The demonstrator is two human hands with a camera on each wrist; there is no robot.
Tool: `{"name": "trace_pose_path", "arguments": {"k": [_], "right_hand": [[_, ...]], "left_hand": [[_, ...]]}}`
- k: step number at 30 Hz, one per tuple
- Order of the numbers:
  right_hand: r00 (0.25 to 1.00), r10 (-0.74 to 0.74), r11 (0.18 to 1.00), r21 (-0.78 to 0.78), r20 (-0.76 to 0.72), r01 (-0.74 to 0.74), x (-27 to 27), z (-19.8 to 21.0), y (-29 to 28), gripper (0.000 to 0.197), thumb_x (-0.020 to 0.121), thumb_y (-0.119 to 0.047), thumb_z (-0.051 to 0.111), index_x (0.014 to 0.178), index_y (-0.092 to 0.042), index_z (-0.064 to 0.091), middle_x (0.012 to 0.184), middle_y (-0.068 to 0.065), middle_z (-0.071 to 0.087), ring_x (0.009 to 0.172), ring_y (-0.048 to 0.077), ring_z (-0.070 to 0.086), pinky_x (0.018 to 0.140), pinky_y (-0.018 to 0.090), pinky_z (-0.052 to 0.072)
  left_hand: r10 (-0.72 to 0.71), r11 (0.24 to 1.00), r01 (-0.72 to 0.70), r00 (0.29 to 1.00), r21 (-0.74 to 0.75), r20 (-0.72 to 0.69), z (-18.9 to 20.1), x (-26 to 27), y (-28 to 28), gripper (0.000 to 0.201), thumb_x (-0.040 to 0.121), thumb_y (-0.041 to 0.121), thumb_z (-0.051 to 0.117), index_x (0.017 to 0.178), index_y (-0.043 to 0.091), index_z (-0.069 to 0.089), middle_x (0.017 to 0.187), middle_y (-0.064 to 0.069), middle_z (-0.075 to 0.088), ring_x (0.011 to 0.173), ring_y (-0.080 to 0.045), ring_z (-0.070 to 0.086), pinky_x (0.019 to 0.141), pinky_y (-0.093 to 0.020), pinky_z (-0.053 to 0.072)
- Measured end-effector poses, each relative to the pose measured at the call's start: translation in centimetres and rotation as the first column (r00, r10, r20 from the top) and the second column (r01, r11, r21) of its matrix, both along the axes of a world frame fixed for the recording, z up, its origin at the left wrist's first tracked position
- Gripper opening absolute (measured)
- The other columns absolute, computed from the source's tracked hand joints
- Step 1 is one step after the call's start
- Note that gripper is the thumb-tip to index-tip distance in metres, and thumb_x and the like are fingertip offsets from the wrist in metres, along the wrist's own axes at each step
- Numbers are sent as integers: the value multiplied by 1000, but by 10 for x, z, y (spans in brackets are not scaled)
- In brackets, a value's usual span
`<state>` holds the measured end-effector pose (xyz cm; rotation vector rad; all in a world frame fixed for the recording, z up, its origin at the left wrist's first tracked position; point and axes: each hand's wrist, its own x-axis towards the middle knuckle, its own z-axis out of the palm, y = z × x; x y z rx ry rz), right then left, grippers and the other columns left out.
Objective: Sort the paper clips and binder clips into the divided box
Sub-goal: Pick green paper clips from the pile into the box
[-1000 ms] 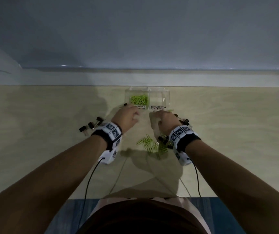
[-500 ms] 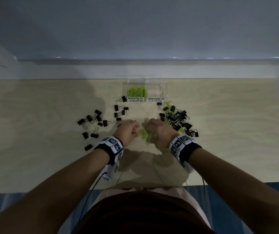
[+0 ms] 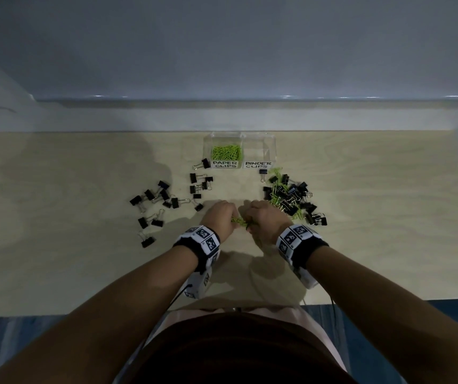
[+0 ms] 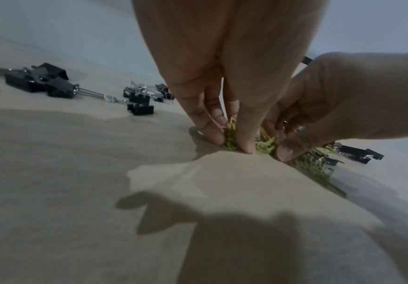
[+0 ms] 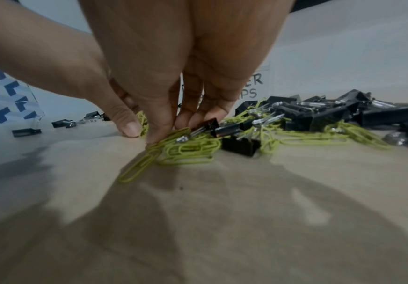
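Green paper clips (image 3: 240, 221) pinched by both hands' fingers (image 4: 245, 134), near side of divided box (image 3: 273, 151); gathering step. Next: lift, drop into PAPER CLIPS compartment.

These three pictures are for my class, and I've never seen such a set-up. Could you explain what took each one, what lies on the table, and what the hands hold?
There is no machine here: a person wears three cameras. The wide picture comes from the head, looking down at both arms. The other two come from cameras strapped on each wrist, looking along the fingers.

On the table stands a clear divided box, labelled for paper clips and binder clips. Green paper clips already fill the first half; the second looks empty. Black binder clips lie scattered on the left, and a mixed pile lies on the right.

The left hand and right hand meet over a small bunch of green clips, pinching them up between fingertips.
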<state>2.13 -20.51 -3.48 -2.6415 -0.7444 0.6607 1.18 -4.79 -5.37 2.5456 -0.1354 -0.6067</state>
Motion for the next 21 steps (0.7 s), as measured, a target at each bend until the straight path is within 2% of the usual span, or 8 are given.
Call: {"name": "trace_pose_path", "arguments": {"k": [3,5,10,12,14,16,18,21], "right_hand": [[1000,8,1000,25,9,-9,1,-6,-1,11,69,1,63,79,-4,62,84,14,58,76,31,53,67,38,49],[1000,23,999,34,13,-23,3,-10,-3,10,69,1,63,77,-5,61,82,13,58,75,31,53,66,39,49],[991,-74,997,29,-112,77,13,-1,-4,9,76,-2,61,79,-10,64,87,6,63,82,23,58,75,29,48],[968,-191,975,81,-164,206,21,4,-5,17,78,1,62,74,-16,65,78,-3,64,74,14,60,73,25,48],[919,-339,919,139,-203,369,35,13,-3,25,79,3,62,69,-20,62,68,-12,60,66,4,57,68,21,46],[887,-423,867,201,-186,456,54,23,2,20,79,3,64,73,-16,65,71,-6,64,69,7,58,69,21,48],[877,-455,838,258,-158,481,75,33,8,12,77,1,66,77,-11,68,75,-1,64,71,10,57,68,21,47],[867,-486,808,320,-115,495,108,46,23,11,75,-2,70,74,-13,67,68,-5,61,65,9,53,60,13,41]], "left_hand": [[-22,1000,22,1000,-21,-3,1,3,5,5,82,12,67,87,12,65,99,-8,63,93,-25,59,79,-32,46],[-36,999,36,999,-39,-16,2,5,8,5,83,12,67,88,11,65,98,-7,65,91,-24,60,78,-31,48],[-17,992,9,998,-128,-61,13,17,20,9,80,9,70,87,8,65,93,-9,67,82,-21,60,75,-30,51],[24,986,-32,999,-167,-46,20,31,25,9,79,10,72,83,9,65,86,-6,65,77,-16,57,70,-26,48],[88,974,-88,996,-210,-11,29,51,29,13,76,13,76,82,9,65,80,-1,61,74,-15,55,66,-23,43],[169,958,-159,985,-241,21,40,75,31,16,75,16,77,84,9,66,79,0,61,72,-14,54,62,-19,41],[246,944,-225,968,-240,59,51,99,32,17,75,19,77,86,10,66,80,1,63,70,-12,56,57,-14,40],[336,922,-303,935,-240,112,62,128,32,15,76,14,75,87,9,67,76,1,62,64,-10,55,53,-16,39]]}}
